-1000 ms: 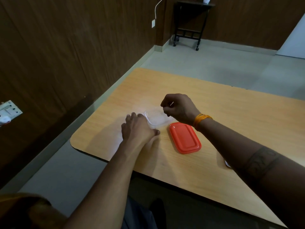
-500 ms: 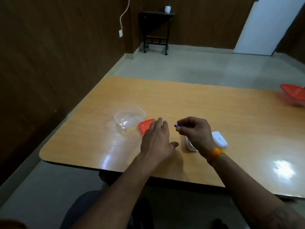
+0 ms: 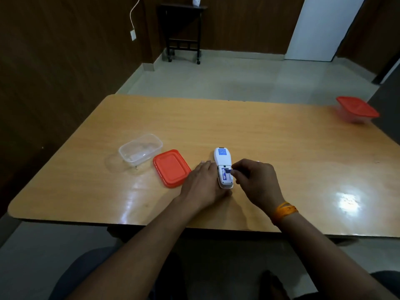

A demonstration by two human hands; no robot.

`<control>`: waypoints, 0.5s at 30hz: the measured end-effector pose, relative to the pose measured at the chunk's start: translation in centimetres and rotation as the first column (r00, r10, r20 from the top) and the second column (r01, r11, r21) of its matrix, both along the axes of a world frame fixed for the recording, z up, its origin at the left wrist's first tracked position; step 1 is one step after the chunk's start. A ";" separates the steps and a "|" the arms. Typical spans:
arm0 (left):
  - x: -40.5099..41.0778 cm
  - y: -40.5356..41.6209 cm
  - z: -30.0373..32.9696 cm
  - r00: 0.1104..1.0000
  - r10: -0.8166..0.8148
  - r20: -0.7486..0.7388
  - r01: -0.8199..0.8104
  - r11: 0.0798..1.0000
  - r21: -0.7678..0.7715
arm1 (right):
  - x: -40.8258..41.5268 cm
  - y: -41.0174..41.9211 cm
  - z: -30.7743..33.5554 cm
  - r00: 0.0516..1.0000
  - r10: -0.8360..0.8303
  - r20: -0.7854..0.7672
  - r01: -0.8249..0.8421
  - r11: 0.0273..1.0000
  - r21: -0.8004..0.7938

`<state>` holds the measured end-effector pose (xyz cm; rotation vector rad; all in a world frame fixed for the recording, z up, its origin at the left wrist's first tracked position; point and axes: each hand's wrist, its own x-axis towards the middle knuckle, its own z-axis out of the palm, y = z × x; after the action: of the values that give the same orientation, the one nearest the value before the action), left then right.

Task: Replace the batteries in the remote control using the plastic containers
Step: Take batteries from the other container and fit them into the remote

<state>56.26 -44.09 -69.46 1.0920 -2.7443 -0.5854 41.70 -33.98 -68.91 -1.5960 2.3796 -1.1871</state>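
Note:
A white remote control [image 3: 223, 158] lies face down on the wooden table [image 3: 238, 126], its battery bay uncovered at the near end. One blue battery [image 3: 223, 174] sits in the bay. My left hand [image 3: 202, 184] rests flat against the remote's left side. My right hand [image 3: 254, 180] pinches a second blue battery [image 3: 229, 170], its tip at the bay's right slot. An open clear plastic container [image 3: 140, 151] stands to the left, with its red lid [image 3: 171, 167] lying beside it.
A second clear container with a red lid on [image 3: 356, 109] stands at the table's far right corner. A dark side table [image 3: 183, 31] is against the far wall. The table's near edge runs just under my forearms.
My view swung right and the remote came into sight. My right hand carried the battery from above the table to the remote's bay. My left hand moved to the remote's side.

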 end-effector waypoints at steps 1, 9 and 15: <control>-0.1 -0.2 -0.3 1.000 -0.005 -0.001 0.005 1.000 -0.007 | 0.1 0.0 0.0 0.997 0.015 -0.074 -0.014 1.000 0.011; -0.7 -1.1 -1.2 0.998 -0.037 -0.043 0.034 0.997 -0.071 | 0.4 -1.3 1.0 0.972 0.123 -0.202 -0.068 0.964 0.259; -0.6 -1.6 -1.8 0.995 -0.075 -0.072 0.066 0.992 -0.110 | 0.2 -1.7 0.6 0.999 0.043 0.007 -0.043 0.964 0.261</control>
<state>55.65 -45.65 -71.22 0.9327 -2.7227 -0.4715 41.94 -35.66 -68.36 -1.5509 2.3680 -0.8235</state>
